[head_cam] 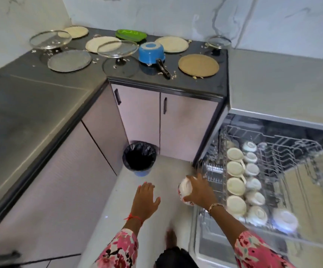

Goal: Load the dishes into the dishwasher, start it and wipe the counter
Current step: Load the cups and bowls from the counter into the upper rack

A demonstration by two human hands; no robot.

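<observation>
Our right hand (pixel 200 192): fingers curled round a white bowl with red pattern (pixel 185 189), which is tipped on its side just beside the left edge of the pulled-out upper rack (pixel 292 149).

Our left hand (pixel 146 198): fingers straight and slightly spread, holding nothing, above the floor.

Upper rack of the open dishwasher (pixel 263 117): a row of pale saucers (pixel 235 169) and, beside it, upturned white cups (pixel 252 169).

Dark counter (pixel 195 84), well apart from us: an upturned blue saucepan (pixel 151 53), glass lids (pixel 117 48), cream plates (pixel 171 44), a grey plate (pixel 69 60), a brown plate (pixel 198 65), a green dish (pixel 130 34) and scattered crumbs.

Floor by the cabinets: one bin with a black liner (pixel 139 157).
</observation>
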